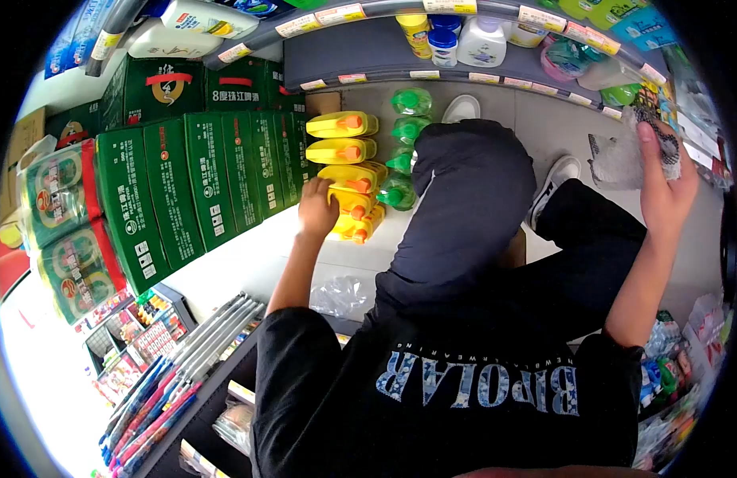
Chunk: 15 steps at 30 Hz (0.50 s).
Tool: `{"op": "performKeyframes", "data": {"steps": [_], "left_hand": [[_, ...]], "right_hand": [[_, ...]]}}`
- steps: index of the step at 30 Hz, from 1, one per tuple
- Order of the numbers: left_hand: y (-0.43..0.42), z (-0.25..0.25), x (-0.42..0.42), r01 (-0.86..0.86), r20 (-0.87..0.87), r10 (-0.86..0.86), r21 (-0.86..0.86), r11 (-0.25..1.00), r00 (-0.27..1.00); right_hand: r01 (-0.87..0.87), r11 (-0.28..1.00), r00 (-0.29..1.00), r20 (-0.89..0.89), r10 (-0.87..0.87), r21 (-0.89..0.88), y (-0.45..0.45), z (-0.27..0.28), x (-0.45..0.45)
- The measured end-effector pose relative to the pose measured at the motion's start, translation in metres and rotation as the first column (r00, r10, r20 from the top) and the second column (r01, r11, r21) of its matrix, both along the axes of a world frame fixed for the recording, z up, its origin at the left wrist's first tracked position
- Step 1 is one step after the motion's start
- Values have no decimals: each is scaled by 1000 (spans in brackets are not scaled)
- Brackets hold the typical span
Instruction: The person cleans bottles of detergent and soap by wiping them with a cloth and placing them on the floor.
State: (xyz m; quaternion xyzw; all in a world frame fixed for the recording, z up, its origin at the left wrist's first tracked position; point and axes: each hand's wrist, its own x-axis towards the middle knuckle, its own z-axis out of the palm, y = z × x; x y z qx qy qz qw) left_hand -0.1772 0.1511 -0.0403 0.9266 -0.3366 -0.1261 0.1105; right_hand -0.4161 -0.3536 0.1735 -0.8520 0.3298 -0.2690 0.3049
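My left hand (pixel 317 209) is at a row of yellow bottles with orange caps (pixel 342 150), its curled fingers closed on the base end of one yellow bottle (pixel 352 202). Part of that grip is hidden behind the hand. Out to the right, my right hand (pixel 668 179) is raised and closed around a crumpled grey cloth (pixel 618 162) with a dark patterned edge. Beside the yellow bottles stands a row of green-capped clear green bottles (pixel 397 191), close to my bent leg.
Stacked green cartons (pixel 213 175) and wrapped can packs (pixel 65 199) fill the left. A shelf (pixel 368 56) with bottles and price tags curves across the top. A clear plastic bag (pixel 339 296) lies on the floor. Long poles (pixel 185 358) lean at lower left.
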Motion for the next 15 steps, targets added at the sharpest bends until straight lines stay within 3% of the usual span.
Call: {"op": "performKeyframes", "data": {"steps": [1, 2, 5, 9, 15], "left_hand": [[-12, 1, 9, 149, 24, -148, -29, 988, 989], [-20, 0, 17, 265, 38, -267, 55, 963, 963], [-24, -21, 36, 337, -273, -256, 312, 888, 927], [-28, -26, 40, 314, -283, -197, 465, 828, 939], [-7, -50, 49, 264, -317, -161, 318, 911, 935]], "right_hand": [[-7, 1000, 1000, -16, 7, 12, 0, 0, -1], [-13, 1000, 999, -30, 14, 22, 0, 0, -2], [-52, 998, 999, -17, 52, -32, 1, 4, -1], [-69, 997, 998, 5, 70, -15, 2, 8, -3], [-62, 998, 998, 19, 62, -3, 4, 10, -2]]}}
